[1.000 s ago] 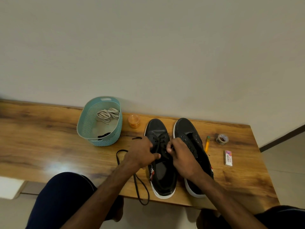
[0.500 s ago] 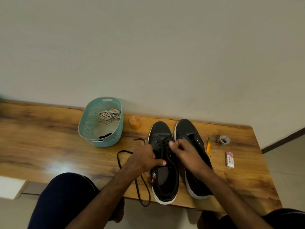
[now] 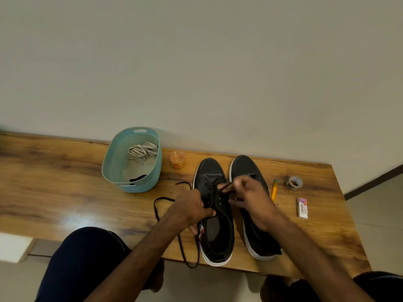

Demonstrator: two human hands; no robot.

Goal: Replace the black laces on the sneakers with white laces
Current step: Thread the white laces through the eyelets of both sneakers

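Two black sneakers with white soles stand side by side on the wooden table (image 3: pixel 65 192). My left hand (image 3: pixel 189 209) grips the left sneaker (image 3: pixel 214 234) at its side, near the collar. My right hand (image 3: pixel 248 198) pinches the black lace (image 3: pixel 168 216) above the eyelets of that sneaker. The lace's loose length trails left over the table and loops past the front edge. The right sneaker (image 3: pixel 246 166) is partly hidden under my right hand. White laces (image 3: pixel 142 151) lie bundled in the teal basket (image 3: pixel 133 184).
A small orange jar (image 3: pixel 177 160) stands between the basket and the shoes. To the right of the sneakers lie a yellow pencil (image 3: pixel 274 189), a tape roll (image 3: pixel 294 183) and an eraser box (image 3: pixel 302 208). Something black lies in the basket. My knee (image 3: pixel 87 258) is below the table edge.
My right hand has lifted and drawn the black lace up out of the left sneaker's eyelets. My left hand slid back along the shoe's side.
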